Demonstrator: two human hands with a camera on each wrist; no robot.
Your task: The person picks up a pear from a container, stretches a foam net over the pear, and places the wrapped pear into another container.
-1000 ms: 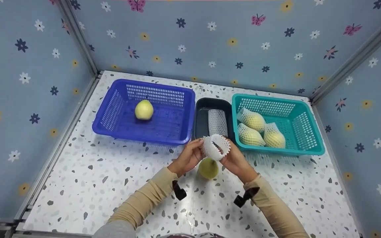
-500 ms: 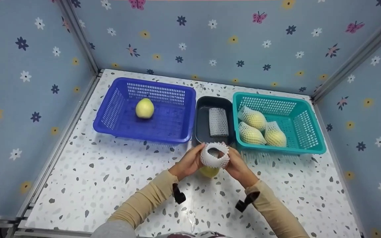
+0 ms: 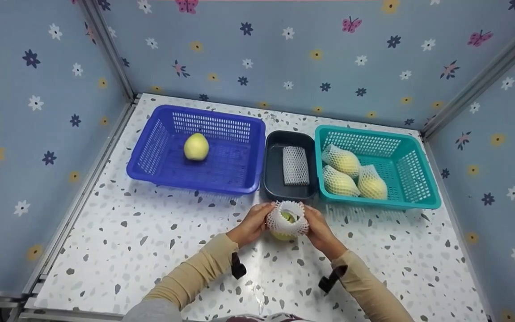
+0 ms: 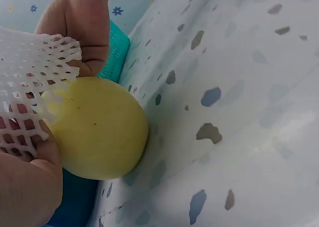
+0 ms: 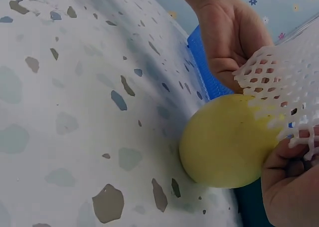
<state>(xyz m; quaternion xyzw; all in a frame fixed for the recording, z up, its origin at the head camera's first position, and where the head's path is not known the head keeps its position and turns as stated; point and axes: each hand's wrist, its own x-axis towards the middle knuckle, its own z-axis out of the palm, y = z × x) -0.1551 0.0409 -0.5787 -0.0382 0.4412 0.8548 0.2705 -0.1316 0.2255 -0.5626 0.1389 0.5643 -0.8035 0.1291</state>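
A white foam fruit net point(image 3: 283, 225) is stretched wide between my two hands, its top ring gaping. My left hand point(image 3: 253, 223) grips its left side, and my right hand point(image 3: 320, 227) grips the right side with fingers tucked inside the mesh. Under the net a yellow-green pear point(image 4: 102, 132) stands on the table; the net's lower edge reaches over the pear's upper part, and its stem end shows through the opening. In the right wrist view the pear point(image 5: 224, 144) has its lower body bare.
At the back left, a blue basket point(image 3: 186, 184) holds one bare pear point(image 3: 196, 147). A dark tray point(image 3: 273, 172) with a white foam net point(image 3: 295, 165) stands in the middle. The teal basket point(image 3: 411, 203) at right holds three netted pears point(image 3: 372, 183). Patterned walls enclose the table.
Both hands have brought the foam net down and toward me, onto the top of the pear. Its opening has spread from a narrow slit to a wide ring.
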